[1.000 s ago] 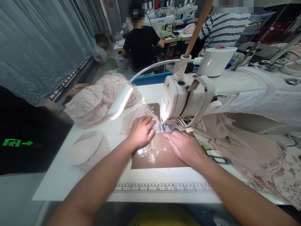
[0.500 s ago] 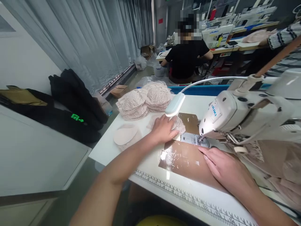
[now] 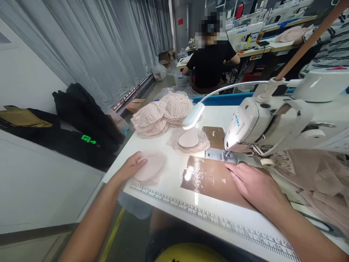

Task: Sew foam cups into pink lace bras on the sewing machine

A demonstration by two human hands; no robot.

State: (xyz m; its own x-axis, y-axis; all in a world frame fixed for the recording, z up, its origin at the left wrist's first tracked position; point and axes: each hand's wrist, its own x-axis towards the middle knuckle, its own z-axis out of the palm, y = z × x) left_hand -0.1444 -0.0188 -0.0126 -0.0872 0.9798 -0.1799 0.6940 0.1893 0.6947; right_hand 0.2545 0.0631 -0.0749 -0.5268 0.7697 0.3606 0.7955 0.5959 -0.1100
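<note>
My left hand (image 3: 133, 167) pinches the edge of a beige fabric cup pad (image 3: 149, 168) with thin mesh at the table's left; the piece is smeared by motion. My right hand (image 3: 249, 180) lies flat on a brown cardboard sheet (image 3: 207, 178), fingers stretched out and holding nothing, the fingertips near the needle plate (image 3: 214, 154). Above it stands the white sewing machine head (image 3: 253, 120). Between my hands, left of the plate, another smooth beige cup pad (image 3: 189, 138) rests on a lace and mesh piece (image 3: 202, 143).
Stacked lace cups (image 3: 151, 118) stand at the table's back left, beside a lamp (image 3: 193, 115) on a bent metal neck. Beige fabric (image 3: 313, 174) is heaped right of the machine. A printed ruler (image 3: 191, 209) runs along the front edge. A person (image 3: 211, 65) sits beyond.
My left hand has left the lace piece near the needle plate and moved left and toward me, onto the cup pad there. My right hand stays on the cardboard. The view has shifted slightly.
</note>
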